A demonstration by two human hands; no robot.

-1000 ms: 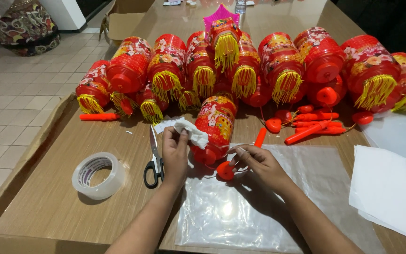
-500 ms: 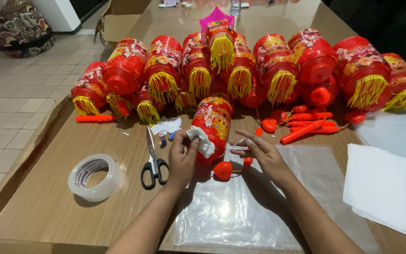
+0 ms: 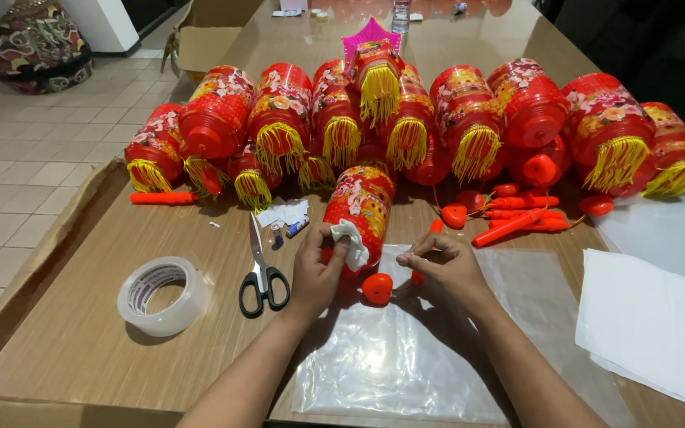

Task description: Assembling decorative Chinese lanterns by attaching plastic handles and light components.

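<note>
A red paper lantern [image 3: 365, 204] with a flower print lies on the table in front of me. My left hand [image 3: 320, 268] presses a crumpled white tissue [image 3: 350, 241] against the lantern's near end. My right hand [image 3: 445, 265] is closed around a thin orange stick [image 3: 434, 228] just right of the lantern. A small round orange cap [image 3: 376, 288] lies between my hands, on a clear plastic sheet [image 3: 394, 361].
Black-handled scissors [image 3: 262, 273] and a roll of clear tape [image 3: 162, 294] lie to the left. Several red lanterns with yellow tassels [image 3: 469, 119] line the back. Loose orange sticks [image 3: 517, 222] and white paper sheets [image 3: 652, 325] are on the right. Cardboard lies under the left edge.
My left hand moved right from the scissors to the lantern with the tissue. My right hand drew in beside the lantern and closed on the orange stick.
</note>
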